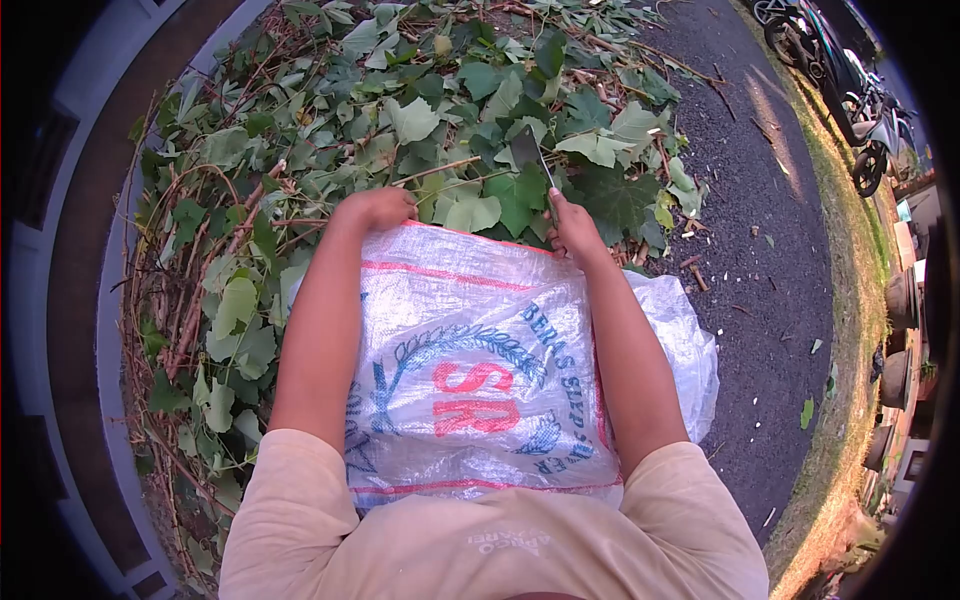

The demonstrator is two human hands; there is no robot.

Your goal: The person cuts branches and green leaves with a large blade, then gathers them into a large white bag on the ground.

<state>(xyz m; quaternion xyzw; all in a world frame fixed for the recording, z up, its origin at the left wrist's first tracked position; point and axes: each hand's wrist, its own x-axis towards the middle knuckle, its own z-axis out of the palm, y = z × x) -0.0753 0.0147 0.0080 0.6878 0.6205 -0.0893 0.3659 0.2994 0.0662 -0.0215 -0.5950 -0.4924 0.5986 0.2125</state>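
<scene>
Right hand (577, 230) grips a knife (527, 152); left hand (382, 208) curls, its hold unclear, at the far edge of a sack (460, 330) beside leaves (413, 121). Likely light and slick, the sack is best gripped by its hem.

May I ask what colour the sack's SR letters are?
The SR letters are pinkish red, in the head view.
</scene>
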